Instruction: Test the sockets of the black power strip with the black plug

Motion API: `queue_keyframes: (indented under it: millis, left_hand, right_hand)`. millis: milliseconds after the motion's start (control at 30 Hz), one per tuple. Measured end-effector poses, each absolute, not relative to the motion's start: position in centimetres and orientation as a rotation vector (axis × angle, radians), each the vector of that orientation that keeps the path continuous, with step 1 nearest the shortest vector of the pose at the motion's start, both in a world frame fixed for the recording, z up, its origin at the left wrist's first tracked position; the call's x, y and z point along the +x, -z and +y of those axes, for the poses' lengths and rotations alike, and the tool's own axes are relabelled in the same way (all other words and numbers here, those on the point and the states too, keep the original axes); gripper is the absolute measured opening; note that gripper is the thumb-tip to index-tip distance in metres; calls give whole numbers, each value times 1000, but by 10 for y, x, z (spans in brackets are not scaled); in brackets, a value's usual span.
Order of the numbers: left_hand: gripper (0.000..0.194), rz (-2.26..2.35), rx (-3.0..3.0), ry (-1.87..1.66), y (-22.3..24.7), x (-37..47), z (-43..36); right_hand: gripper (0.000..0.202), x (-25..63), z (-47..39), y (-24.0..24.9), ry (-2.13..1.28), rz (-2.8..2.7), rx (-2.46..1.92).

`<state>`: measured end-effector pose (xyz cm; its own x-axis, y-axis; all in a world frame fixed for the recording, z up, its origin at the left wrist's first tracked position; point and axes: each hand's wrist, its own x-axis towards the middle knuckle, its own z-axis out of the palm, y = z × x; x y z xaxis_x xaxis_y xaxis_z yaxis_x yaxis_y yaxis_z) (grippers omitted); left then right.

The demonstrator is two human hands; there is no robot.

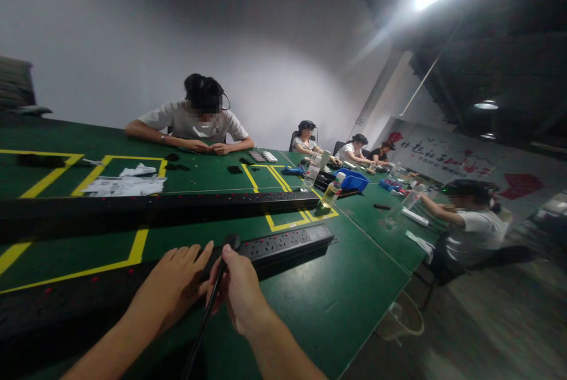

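A long black power strip (287, 243) with a row of sockets and small red lights runs across the table in front of me. My left hand (179, 276) lies over this strip, its fingers across the top and the thumb on the near side. Beside it, my right hand (239, 285) pinches a black plug (232, 242) at the strip's sockets. From the plug a black cord (204, 330) runs down toward me under the right palm. Whether the plug's pins sit in a socket is hidden.
A second long black power strip (212, 201) lies farther back. Beyond it are white papers (126, 184), a bottle of yellowish liquid (332, 191), a clear bottle (312, 170) and a blue bin (352, 180). A co-worker (195, 117) sits opposite; several others sit farther along the green table (323, 303).
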<state>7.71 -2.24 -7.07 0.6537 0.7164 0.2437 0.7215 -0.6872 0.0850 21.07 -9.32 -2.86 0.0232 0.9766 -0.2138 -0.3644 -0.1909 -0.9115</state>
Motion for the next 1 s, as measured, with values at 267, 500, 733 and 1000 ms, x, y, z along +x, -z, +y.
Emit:
queue_keyframes:
  millis: [267, 500, 733, 1000]
  left_hand:
    - [60, -1182, -2735, 393, 74, 75, -22]
    - [59, -1159, -2748, 391, 74, 73, -18]
    - [57, -1178, -2725, 387, 61, 74, -27]
    - [67, -1248, -2671, 338, 48, 76, -32]
  right_hand:
    - [49, 233, -97, 37, -1488, -739, -1084]
    - [47, 234, -93, 44, -1514, -694, -1078]
    - [45, 234, -95, 39, -1512, -693, -1028]
    - [44, 237, -97, 34, -1506, -723, -952]
